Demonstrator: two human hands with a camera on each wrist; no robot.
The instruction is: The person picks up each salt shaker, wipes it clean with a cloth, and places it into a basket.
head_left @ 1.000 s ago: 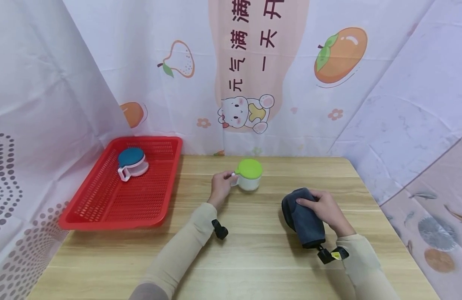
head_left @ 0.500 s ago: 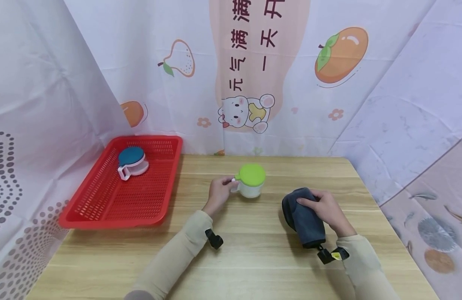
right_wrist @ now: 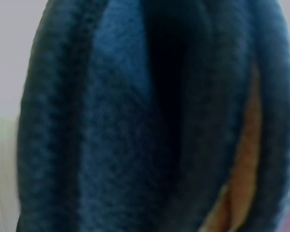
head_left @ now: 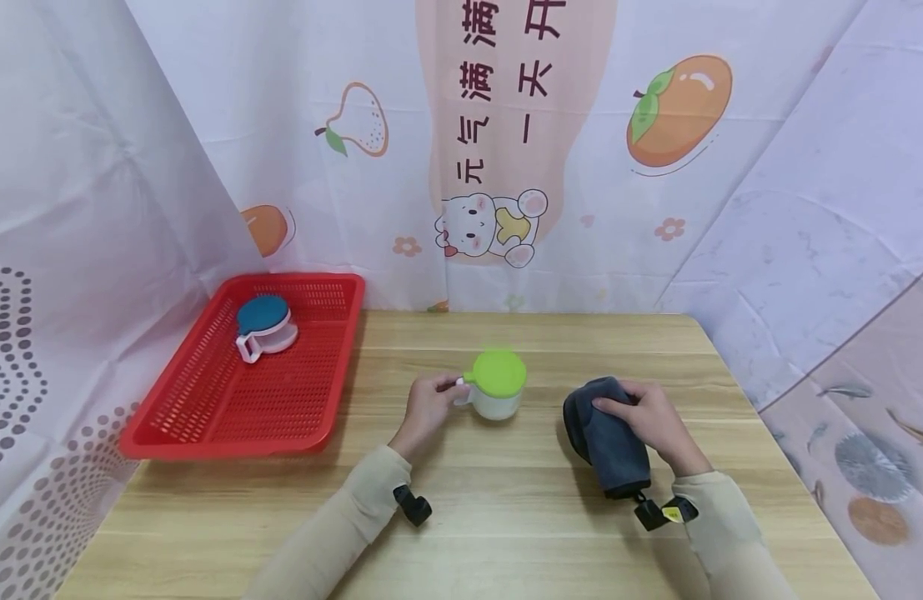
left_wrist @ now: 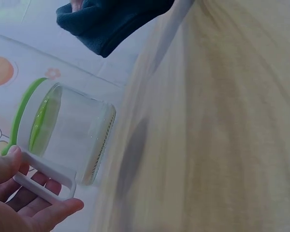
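My left hand (head_left: pixel 423 411) grips the white handle (left_wrist: pixel 50 169) of a clear seasoning jar (head_left: pixel 496 406) with a green lid (head_left: pixel 500 372), around the middle of the table. In the left wrist view the jar's base stands apart from the wood, with a shadow beneath it. To the right, my right hand (head_left: pixel 654 423) holds a folded dark blue-grey cloth (head_left: pixel 617 450), thumb on top and the other fingers mostly hidden. The cloth's folds (right_wrist: pixel 116 121) fill the right wrist view.
A red plastic basket (head_left: pixel 329 408) occupies the table's left side. In it sits a similar jar (head_left: pixel 273 337) with a blue lid (head_left: pixel 262 313) and a white handle. Printed curtains (head_left: pixel 378 208) hang behind the wooden table (head_left: pixel 491 533) and at its sides.
My left hand has drawn the green-lidded jar from near the table's back toward me, swinging slightly right and then back left. The right hand and the cloth have stayed in place.
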